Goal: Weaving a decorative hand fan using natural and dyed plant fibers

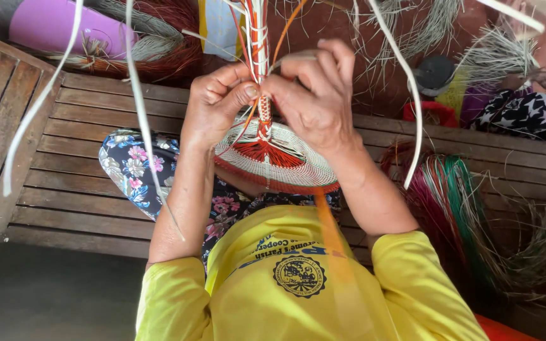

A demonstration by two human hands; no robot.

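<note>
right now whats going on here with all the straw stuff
A person in a yellow shirt sits on a slatted wooden bench, weaving. Both hands work at the handle end of a round cream and orange woven fan in their lap: the left hand pinches thin strands against the stem, and the right hand grips them from the other side. Long loose strips hang around. A bundle of dyed red and green fibres lies on the bench to their right.

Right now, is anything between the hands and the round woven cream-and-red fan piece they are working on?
Nothing visible. The left hand and right hand already pinch the orange and white strands at the neck of the round woven cream-and-red fan piece.
</note>
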